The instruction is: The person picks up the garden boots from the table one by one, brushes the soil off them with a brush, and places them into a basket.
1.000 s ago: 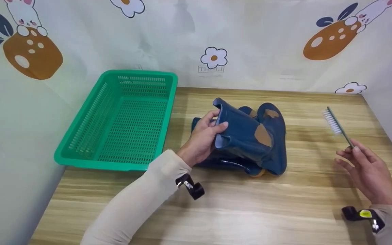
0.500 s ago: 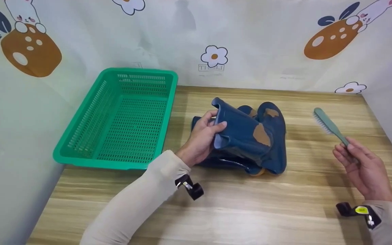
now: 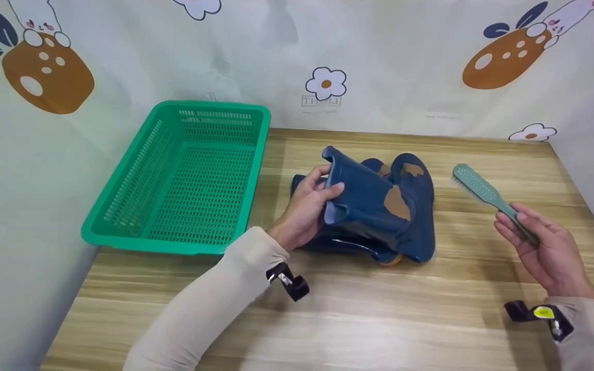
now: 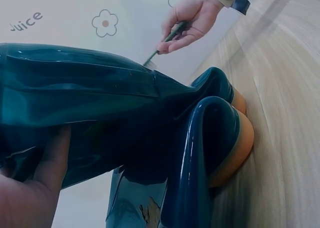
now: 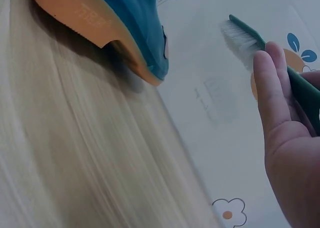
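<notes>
A dark blue rubber boot (image 3: 364, 190) with brown patches is held at the top of its shaft by my left hand (image 3: 304, 208), thumb on the outside and fingers at the opening. Its foot rests on the table, toe toward the wall. A second boot (image 3: 346, 246) lies beneath and beside it, partly hidden; orange soles (image 4: 232, 150) show in the left wrist view. My right hand (image 3: 549, 252) grips the handle of a green brush (image 3: 477, 185) in the air, to the right of the boots. The white bristles (image 5: 242, 40) show in the right wrist view.
A green slotted plastic basket (image 3: 263, 170) stands left of the boots on the wood-grain table (image 3: 359, 319). Behind the table rises a wall covering (image 3: 390, 77) printed with flowers and rabbits; side walls stand left and right.
My right hand has moved a little left and turned the brush, so its green back now faces up and its head lies nearer the boots. The left hand keeps its grip, almost still.
</notes>
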A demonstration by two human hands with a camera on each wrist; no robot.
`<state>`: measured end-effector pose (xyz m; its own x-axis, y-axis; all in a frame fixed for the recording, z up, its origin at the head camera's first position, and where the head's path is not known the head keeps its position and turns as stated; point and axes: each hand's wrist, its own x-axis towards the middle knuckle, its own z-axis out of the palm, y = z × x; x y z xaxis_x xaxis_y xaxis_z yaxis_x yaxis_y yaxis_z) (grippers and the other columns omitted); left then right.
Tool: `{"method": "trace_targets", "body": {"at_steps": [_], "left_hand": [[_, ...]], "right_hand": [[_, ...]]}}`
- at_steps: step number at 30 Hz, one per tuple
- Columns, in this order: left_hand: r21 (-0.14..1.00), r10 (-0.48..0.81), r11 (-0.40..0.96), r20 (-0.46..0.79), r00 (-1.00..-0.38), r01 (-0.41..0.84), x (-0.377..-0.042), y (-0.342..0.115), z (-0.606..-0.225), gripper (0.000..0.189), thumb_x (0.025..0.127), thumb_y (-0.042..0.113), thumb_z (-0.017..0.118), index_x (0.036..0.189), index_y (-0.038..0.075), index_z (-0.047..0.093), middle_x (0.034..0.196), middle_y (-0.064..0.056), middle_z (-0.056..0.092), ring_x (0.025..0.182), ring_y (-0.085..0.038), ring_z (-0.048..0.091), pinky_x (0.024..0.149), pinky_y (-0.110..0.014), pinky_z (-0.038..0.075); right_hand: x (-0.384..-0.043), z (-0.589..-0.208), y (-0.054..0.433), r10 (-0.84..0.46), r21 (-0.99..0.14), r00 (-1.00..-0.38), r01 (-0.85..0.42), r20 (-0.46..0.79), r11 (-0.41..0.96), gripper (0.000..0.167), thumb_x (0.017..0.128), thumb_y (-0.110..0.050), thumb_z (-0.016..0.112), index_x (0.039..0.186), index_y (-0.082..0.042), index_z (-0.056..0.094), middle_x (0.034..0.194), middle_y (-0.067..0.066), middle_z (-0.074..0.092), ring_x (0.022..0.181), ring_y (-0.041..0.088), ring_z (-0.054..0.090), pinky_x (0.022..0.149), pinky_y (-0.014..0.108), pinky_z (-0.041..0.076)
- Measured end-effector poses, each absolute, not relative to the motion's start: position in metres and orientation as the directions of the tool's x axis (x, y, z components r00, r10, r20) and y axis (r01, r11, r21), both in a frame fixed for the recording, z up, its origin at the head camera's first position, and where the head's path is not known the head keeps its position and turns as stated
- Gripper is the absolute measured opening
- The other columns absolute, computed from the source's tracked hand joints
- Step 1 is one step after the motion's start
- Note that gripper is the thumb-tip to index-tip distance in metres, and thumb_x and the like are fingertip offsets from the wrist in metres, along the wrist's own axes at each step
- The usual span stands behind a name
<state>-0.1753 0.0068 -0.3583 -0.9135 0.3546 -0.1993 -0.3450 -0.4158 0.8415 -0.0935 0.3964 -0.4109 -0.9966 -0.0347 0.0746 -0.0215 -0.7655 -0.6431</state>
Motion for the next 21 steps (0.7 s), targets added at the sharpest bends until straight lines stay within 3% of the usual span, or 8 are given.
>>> {"method": "trace_targets", "body": {"at_steps": [9,17,21], "left_hand": [[0.851,0.402,-0.397,-0.175,-0.899,-0.343,-0.177,0.001,-0.355,0.038,0.099,-0.002,0.053,0.136,0.001,0.049,0.127,-0.023,0.063,0.099,-0.027,0.069,0.081,-0.041,0.058],[0.855,0.408,-0.39,-0.172,-0.897,-0.341,-0.18,-0.007,-0.349,0.044,0.092,-0.013,0.052,0.136,-0.011,0.05,0.124,-0.023,0.064,0.096,-0.022,0.067,0.088,-0.039,0.056],[0.872,0.423,-0.357,-0.169,-0.89,-0.334,-0.181,-0.011,-0.349,0.045,0.091,-0.014,0.053,0.136,-0.011,0.05,0.126,-0.027,0.063,0.096,-0.023,0.067,0.088,-0.043,0.056]], "right_hand": [[-0.097,-0.399,0.388,-0.041,-0.691,-0.995,-0.031,0.088,-0.722,0.033,0.103,0.012,0.033,0.115,0.018,0.064,0.11,0.029,0.067,0.098,0.036,0.071,0.089,0.041,0.054],[-0.101,-0.385,0.375,-0.074,-0.734,-0.994,-0.012,0.084,-0.679,0.034,0.102,0.013,0.034,0.116,0.016,0.064,0.109,0.028,0.068,0.096,0.034,0.071,0.087,0.04,0.055],[-0.104,-0.379,0.366,-0.095,-0.762,-0.993,0.011,0.066,-0.648,0.033,0.102,0.014,0.035,0.116,0.016,0.065,0.109,0.028,0.069,0.095,0.034,0.072,0.085,0.039,0.056]]}}
